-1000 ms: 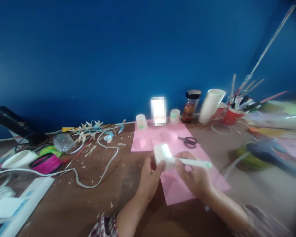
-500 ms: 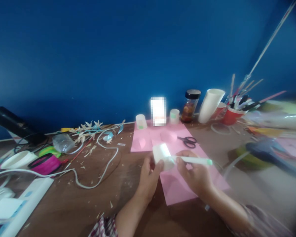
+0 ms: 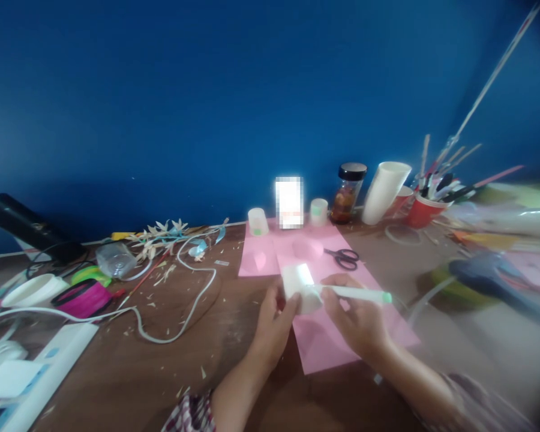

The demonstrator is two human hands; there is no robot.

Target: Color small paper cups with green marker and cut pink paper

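Note:
My left hand (image 3: 274, 315) is closed on a small white paper cup (image 3: 299, 287) that is tipped on its side over the pink paper (image 3: 326, 348). Between the fingers of my right hand (image 3: 357, 318) is a white marker with a pale green end (image 3: 364, 293). The marker's tip end meets the cup near its right side; bright glare and blur hide the exact contact. Black scissors (image 3: 344, 259) lie on the paper just beyond my right hand. Two short white cups with green patches, one at left (image 3: 258, 222) and one at right (image 3: 318, 212), stand farther back.
A lidded jar (image 3: 348, 195), a stack of white cups (image 3: 386, 192) and a red cup of pens (image 3: 425, 210) line the wall at right. A white cable (image 3: 175, 341) curves across the left side near a pink tape roll (image 3: 81, 299) and a power strip (image 3: 60, 366).
The cup in my left hand has shifted slightly to the right. My right hand and the marker have moved a little right and down. Everything else stays in place.

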